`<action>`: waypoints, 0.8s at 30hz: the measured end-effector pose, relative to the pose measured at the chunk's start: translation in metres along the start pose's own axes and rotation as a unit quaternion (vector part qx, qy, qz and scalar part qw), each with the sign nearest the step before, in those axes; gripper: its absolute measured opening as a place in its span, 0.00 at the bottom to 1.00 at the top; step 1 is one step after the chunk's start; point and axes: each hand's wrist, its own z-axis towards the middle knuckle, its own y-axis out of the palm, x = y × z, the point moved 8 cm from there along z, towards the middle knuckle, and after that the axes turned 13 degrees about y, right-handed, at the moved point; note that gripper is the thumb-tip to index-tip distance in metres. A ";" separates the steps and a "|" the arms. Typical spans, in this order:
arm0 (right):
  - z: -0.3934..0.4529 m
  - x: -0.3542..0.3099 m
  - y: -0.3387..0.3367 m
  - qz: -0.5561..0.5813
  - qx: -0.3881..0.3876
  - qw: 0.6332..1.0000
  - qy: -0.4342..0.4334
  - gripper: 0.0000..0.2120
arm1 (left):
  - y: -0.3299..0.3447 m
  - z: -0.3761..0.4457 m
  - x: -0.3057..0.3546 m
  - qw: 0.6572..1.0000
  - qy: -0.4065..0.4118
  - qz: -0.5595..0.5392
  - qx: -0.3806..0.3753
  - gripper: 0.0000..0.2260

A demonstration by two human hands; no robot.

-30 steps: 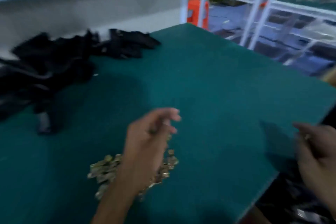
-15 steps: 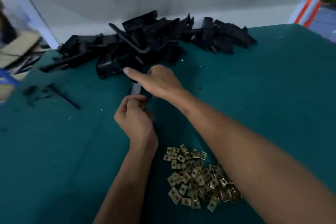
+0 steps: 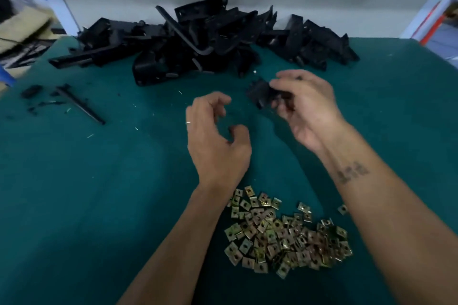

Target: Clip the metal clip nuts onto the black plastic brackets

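the right hand (image 3: pixel 307 104), which half a second before reached into the pile of brackets (image 3: pixel 205 39), now gripped one black bracket (image 3: pixel 262 93) beside the empty, loosely curled left hand (image 3: pixel 218 141), clip nuts (image 3: pixel 285 233) heaped nearer, between the wrists, so clipping could likely begin.

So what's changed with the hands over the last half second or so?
The right hand has drawn back from the bracket pile and now grips a black bracket. The left hand has let go of the piece it pinched and hangs loosely curled, holding nothing. The clip nuts and the pile lie as before.
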 end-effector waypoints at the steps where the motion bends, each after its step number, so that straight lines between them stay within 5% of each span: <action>1: -0.008 -0.002 -0.005 0.009 -0.024 0.999 0.029 0.05 | 0.004 0.001 0.004 0.998 0.021 0.048 -0.028 0.21; 4: -0.034 0.007 -0.008 -0.019 -0.099 0.988 0.120 0.07 | 0.018 0.002 0.017 0.986 0.102 0.098 -0.088 0.25; 7: -0.055 0.018 -0.007 -0.050 -0.155 0.975 0.152 0.17 | 0.013 -0.003 0.032 0.979 0.192 0.038 -0.059 0.11; 9: -0.065 0.024 -0.011 -0.124 -0.181 0.965 0.145 0.22 | 0.007 -0.002 0.036 0.982 0.175 -0.050 -0.044 0.05; 11: -0.068 0.022 -0.034 -0.199 -0.129 0.968 0.079 0.28 | 0.002 0.004 0.035 0.986 0.121 -0.114 -0.022 0.03; 14: -0.085 0.010 -0.086 -0.372 0.023 0.921 -0.115 0.16 | 0.004 0.012 0.013 0.956 -0.046 -0.289 0.001 0.01; 16: -0.102 0.021 -0.110 -0.455 0.009 0.876 -0.159 0.01 | 0.008 0.010 -0.012 0.914 -0.178 -0.365 0.001 0.07; 19: -0.118 0.053 -0.137 -0.509 -0.051 0.846 -0.147 0.14 | 0.015 -0.001 -0.040 0.855 -0.317 -0.408 -0.029 0.09; 24: -0.124 0.062 -0.140 -0.517 0.009 0.825 -0.227 0.08 | 0.021 -0.009 -0.058 0.820 -0.399 -0.392 -0.119 0.12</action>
